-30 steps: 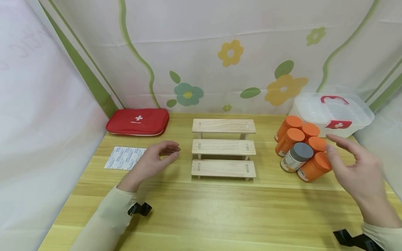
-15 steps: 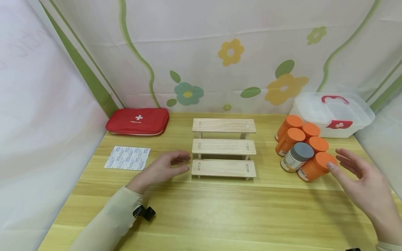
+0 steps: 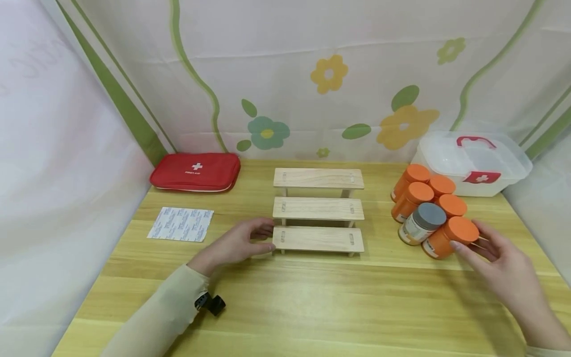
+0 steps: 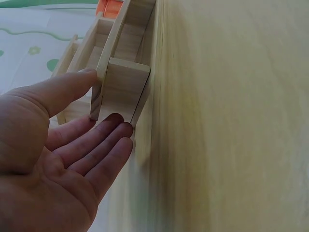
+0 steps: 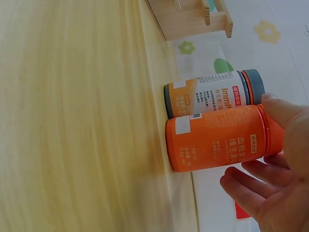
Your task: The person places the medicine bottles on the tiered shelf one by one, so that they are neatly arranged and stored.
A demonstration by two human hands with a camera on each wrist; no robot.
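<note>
At the left end of the lowest step of a small wooden three-step rack (image 3: 317, 239) is my left hand (image 3: 243, 241). Its thumb lies at the board's edge and its straight fingers reach past the step's end panel in the left wrist view. My right hand (image 3: 501, 265) holds the nearest orange bottle (image 5: 217, 138) by its upper part, thumb on the near side and fingers behind the lid. This bottle stands upright on the table beside a white-and-orange bottle with a grey lid (image 3: 421, 224). Several more orange-lidded bottles (image 3: 414, 201) stand close behind them.
A clear-lidded first-aid box (image 3: 473, 166) with a red handle stands behind the bottles. At the left lie a red first-aid pouch (image 3: 196, 172) and a printed white sheet (image 3: 180, 224). A flowered cloth (image 3: 285, 74) hangs behind the wooden table (image 3: 321, 307).
My left hand has moved right to the rack's lowest step. The right hand has come down and in from the right, from above the bottles' side onto the nearest orange bottle.
</note>
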